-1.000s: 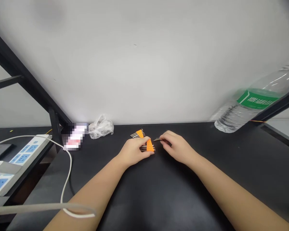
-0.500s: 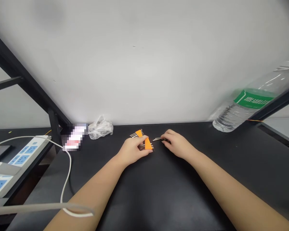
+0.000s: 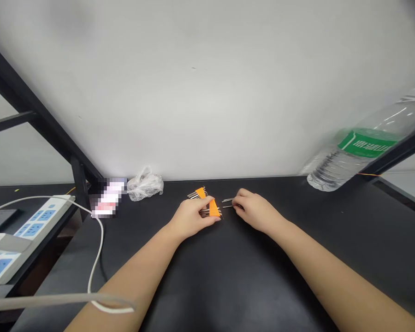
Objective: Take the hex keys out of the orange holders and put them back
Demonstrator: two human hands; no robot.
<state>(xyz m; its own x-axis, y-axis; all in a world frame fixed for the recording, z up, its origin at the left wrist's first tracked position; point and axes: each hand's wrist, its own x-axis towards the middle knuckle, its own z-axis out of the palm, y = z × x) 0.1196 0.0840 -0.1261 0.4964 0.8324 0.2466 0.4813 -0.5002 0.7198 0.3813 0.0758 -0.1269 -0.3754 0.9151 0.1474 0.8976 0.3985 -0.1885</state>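
My left hand (image 3: pixel 193 217) is closed around an orange hex key holder (image 3: pixel 213 208), thumb over its top side and fingers along the near edge. Several silver hex keys (image 3: pixel 194 195) sit in the holder, their shafts pointing left and short ends showing at its right side. Just to the right, my right hand (image 3: pixel 251 207) pinches loose thin metal hex keys (image 3: pixel 228 206). Their tips stick out leftward toward the holder, a small gap apart from it. The fingers hide the rest of them, so their exact number cannot be made out.
The black tabletop (image 3: pixel 200 286) meets a white wall. A crumpled clear plastic bag (image 3: pixel 145 184) and a blurred-out lit screen (image 3: pixel 110 196) lie back left. A white power strip (image 3: pixel 31 230) and white cable (image 3: pixel 100 249) are left. A large water bottle (image 3: pixel 352 152) stands back right.
The metal keys in my right fingers have spread apart, one now lying lower than the others. My left hand stays on the orange holder. The whole view has shifted slightly.
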